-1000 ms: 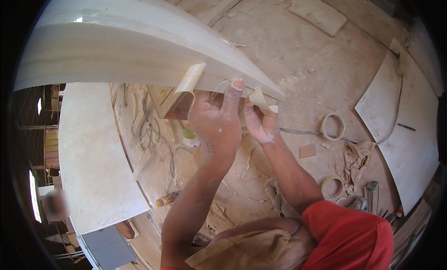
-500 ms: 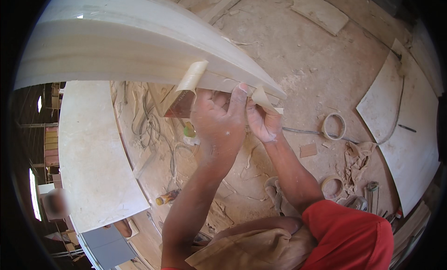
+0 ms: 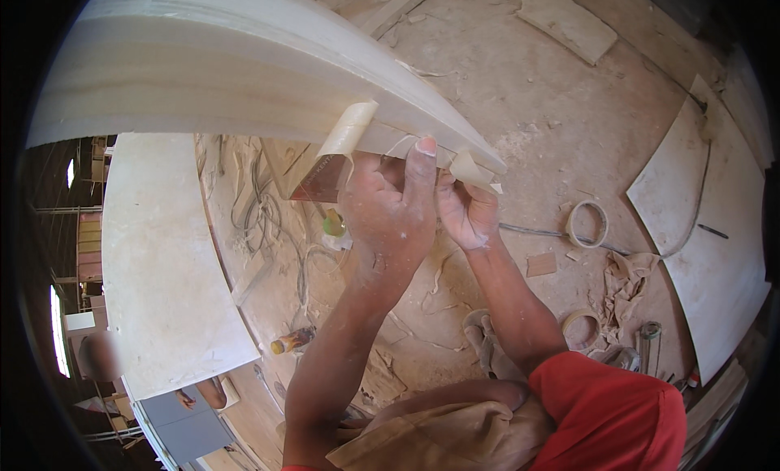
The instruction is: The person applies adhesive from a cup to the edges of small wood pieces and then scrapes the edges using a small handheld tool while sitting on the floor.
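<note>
A long pale panel (image 3: 203, 81) with a thick edge slants from the upper left toward the middle. My left hand (image 3: 388, 207) is closed at its lower edge, thumb tip pressed against it and fingers curled; what they grip is hidden. Close beside it, my right hand (image 3: 470, 213) pinches a cream strip of masking tape (image 3: 473, 170) near the panel's narrow end. Another curled flap of tape (image 3: 349, 130) sticks up from the edge, left of my left hand. Behind that flap is a dark red printed box side (image 3: 318, 179).
White sheets lie at left (image 3: 175, 268) and right (image 3: 707, 227). Two tape rolls (image 3: 587, 224), a cable (image 3: 528, 230), crumpled paper (image 3: 630, 280) and a small bottle (image 3: 292, 341) are on the dusty floor. Another person's hand (image 3: 187, 400) shows at lower left.
The panel, tape and both hands appear slightly shifted rightward in the picture, along with the floor things. My grip looks nearly the same. The other person's hand at lower left shows more.
</note>
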`<state>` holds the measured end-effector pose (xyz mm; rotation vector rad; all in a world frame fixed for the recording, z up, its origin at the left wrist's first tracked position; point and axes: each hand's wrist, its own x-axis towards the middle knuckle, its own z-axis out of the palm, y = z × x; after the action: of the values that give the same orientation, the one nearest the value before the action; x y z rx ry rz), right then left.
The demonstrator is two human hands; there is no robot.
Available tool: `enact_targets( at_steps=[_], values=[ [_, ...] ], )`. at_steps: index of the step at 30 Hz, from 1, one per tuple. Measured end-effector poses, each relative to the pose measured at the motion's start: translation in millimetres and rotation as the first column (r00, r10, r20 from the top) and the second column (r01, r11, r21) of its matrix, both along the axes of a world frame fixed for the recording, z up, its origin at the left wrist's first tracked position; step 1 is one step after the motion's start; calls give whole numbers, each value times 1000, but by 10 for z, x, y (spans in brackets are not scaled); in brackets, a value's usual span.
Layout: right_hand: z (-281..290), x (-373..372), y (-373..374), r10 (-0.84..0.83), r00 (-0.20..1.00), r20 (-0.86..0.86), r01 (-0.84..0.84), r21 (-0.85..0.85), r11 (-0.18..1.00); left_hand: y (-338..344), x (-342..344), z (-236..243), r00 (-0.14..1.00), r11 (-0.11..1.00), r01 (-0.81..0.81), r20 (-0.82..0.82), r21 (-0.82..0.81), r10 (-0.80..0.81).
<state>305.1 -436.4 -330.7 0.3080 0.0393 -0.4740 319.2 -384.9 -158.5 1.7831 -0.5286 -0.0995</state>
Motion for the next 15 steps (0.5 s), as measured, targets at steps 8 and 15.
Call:
enact_targets(
  at_steps=[8,15],
  values=[
    [-34,8,-13,41,999,4,-41,26,999,-8,-55,51,1000,997,10,25,79,-12],
    [-8,7,16,1,1000,11,-1,-3,1000,-3,-38,36,997,996,70,-38,-48,-72]
  ],
)
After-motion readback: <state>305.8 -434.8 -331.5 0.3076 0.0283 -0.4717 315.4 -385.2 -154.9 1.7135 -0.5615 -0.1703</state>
